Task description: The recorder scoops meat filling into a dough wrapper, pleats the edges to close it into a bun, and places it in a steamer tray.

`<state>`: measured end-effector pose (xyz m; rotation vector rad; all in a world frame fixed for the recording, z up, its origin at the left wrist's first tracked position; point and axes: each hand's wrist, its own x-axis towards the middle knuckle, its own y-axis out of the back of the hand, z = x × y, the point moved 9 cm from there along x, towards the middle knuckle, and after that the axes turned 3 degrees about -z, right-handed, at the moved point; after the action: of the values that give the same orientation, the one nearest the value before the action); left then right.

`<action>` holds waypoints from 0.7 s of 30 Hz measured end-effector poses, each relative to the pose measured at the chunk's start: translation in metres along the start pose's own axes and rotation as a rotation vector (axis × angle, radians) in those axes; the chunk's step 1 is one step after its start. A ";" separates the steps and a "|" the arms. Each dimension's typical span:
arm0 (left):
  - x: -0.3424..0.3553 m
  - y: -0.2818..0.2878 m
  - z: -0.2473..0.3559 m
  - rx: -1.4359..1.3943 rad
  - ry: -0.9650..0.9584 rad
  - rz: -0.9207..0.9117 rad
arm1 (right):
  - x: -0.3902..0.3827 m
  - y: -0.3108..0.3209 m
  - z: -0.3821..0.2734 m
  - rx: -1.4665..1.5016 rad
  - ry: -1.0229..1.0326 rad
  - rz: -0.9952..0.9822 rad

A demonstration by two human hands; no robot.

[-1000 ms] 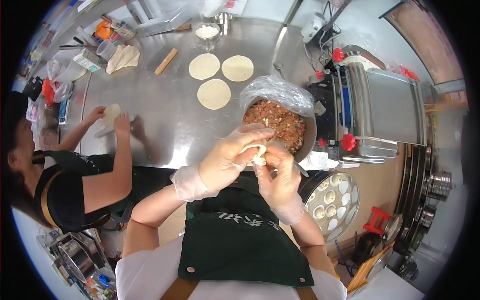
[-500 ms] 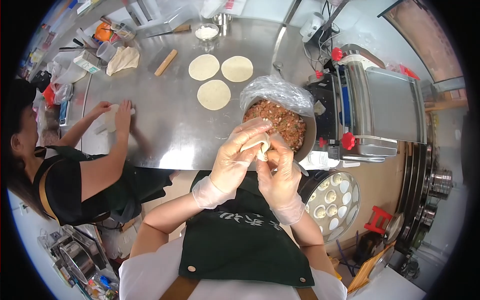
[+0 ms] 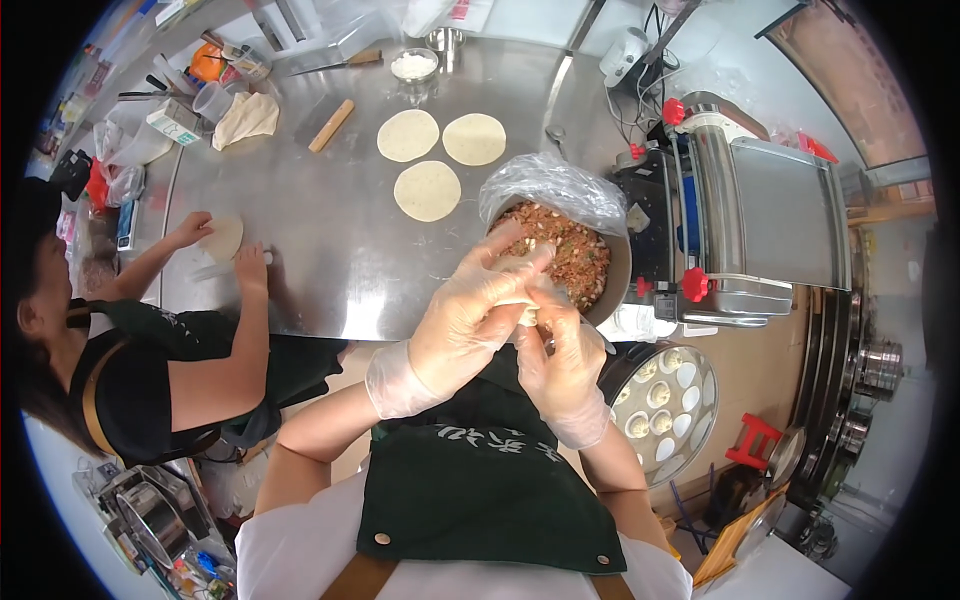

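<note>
My left hand [image 3: 475, 305] and my right hand [image 3: 560, 360], both in clear plastic gloves, meet in front of me near the table's front edge. Between their fingertips is a filled dough bun [image 3: 528, 314], mostly hidden by my fingers. The left hand cups it from the left, with some fingers stretched up past it; the right thumb and fingers pinch its dough edge. Just beyond my hands stands a large bowl of minced meat filling [image 3: 575, 245], partly covered by a clear plastic bag [image 3: 550, 188]. Three flat dough rounds [image 3: 427, 191] lie on the steel table [image 3: 330, 220].
At left, a co-worker handles a dough round [image 3: 222, 238] beside a rolling pin [image 3: 215, 270]. Below right sits a round steamer tray [image 3: 660, 475] with several buns and white paper discs. A dough-rolling machine [image 3: 740, 220] stands at right, and a wooden-handled scraper [image 3: 332, 125] lies farther back.
My left hand has closed further over the bun, hiding more of its dough, and its upper fingers have spread. The co-worker's hands have moved apart, with one now lifting the dough round's edge.
</note>
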<state>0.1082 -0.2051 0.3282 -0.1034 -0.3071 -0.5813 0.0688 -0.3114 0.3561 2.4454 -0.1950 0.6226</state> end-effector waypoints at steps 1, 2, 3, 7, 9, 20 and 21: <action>0.001 0.007 -0.001 -0.010 0.093 0.135 | -0.003 0.002 0.001 0.007 0.007 0.030; 0.001 0.013 -0.004 -0.017 0.185 0.268 | -0.004 0.004 0.002 0.014 0.016 0.063; -0.001 0.007 -0.006 -0.017 0.183 0.266 | -0.004 0.002 0.003 0.013 0.017 0.066; -0.010 0.001 -0.026 -0.317 0.172 0.396 | -0.002 -0.002 0.002 0.052 0.036 0.090; -0.006 0.000 -0.027 -0.180 0.163 0.320 | -0.004 -0.006 0.014 -0.032 -0.050 0.042; -0.002 0.003 -0.020 -0.173 0.107 0.163 | 0.001 -0.003 0.003 -0.060 0.065 -0.049; -0.003 0.003 -0.020 -0.145 0.095 0.163 | 0.002 -0.002 0.004 -0.019 0.040 -0.020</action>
<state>0.1132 -0.2045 0.3086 -0.2373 -0.1621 -0.4450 0.0728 -0.3125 0.3530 2.4115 -0.1600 0.6571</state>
